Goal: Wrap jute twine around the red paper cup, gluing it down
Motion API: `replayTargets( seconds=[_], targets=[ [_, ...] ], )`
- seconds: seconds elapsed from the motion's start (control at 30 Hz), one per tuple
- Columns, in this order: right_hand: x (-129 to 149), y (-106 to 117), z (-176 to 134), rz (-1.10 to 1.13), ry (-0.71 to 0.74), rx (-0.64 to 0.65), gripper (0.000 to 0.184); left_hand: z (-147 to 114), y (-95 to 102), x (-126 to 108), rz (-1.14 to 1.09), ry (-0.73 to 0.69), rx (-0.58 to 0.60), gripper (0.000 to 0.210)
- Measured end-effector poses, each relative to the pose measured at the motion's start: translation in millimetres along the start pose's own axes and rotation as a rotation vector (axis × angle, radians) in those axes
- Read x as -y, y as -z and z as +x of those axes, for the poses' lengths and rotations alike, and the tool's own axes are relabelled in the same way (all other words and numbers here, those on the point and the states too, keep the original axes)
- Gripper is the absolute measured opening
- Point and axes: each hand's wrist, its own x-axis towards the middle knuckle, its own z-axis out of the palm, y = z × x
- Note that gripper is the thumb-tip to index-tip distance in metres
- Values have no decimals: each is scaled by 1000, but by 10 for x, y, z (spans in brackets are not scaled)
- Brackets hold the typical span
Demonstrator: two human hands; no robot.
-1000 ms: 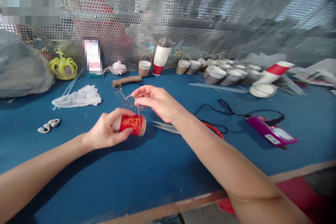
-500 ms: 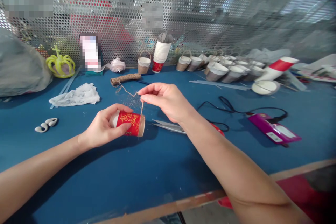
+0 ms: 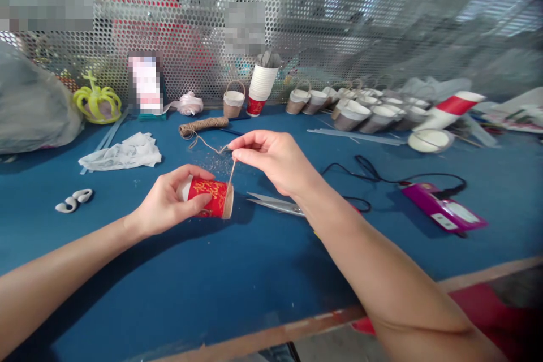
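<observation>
My left hand [image 3: 173, 201] is wrapped round a red paper cup [image 3: 215, 191] with gold lettering, held on its side above the blue table. Brown twine is wound round the cup's right end. From there a taut strand of twine [image 3: 232, 172] rises to my right hand [image 3: 265, 155], whose thumb and fingers pinch it. The strand runs on, slack, to a twine roll [image 3: 206, 125] lying behind the hands. Below my right forearm, and partly hidden by it, a pair of scissors [image 3: 278, 203] points its blades toward the cup.
Several small twine-handled buckets [image 3: 354, 115] crowd the back right. A stack of paper cups [image 3: 262, 83] stands by the mesh wall. A purple power strip [image 3: 441, 206] with a black cord lies right. White crumpled cloth [image 3: 121, 153] and earbuds [image 3: 74, 201] lie left.
My right hand has shifted slightly right and up, so the taut twine leans more to the right. My left hand still grips the cup in nearly the same place.
</observation>
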Motion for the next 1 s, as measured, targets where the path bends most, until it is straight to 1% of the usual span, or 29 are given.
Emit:
replayTargets(
  seconds=[0.17,0.47,0.63,0.8,1.0],
  targets=[
    [-8,-16,-10,-28,-10,15,10,-19,-7,-17,31,-44,15,25],
    [-65,-28,-3,-55,-21,48,12,-66,3,-15,114,-176,35,21],
    [-59,-39,-4,-50,-44,74,11,-91,19,-5,187,-231,23,19],
    [-35,-41,-10,-65,-58,88,7,-105,25,4,224,-263,22,18],
    [-40,-39,-12,-97,-76,111,7,-111,23,16,237,-283,8,17]
  ],
)
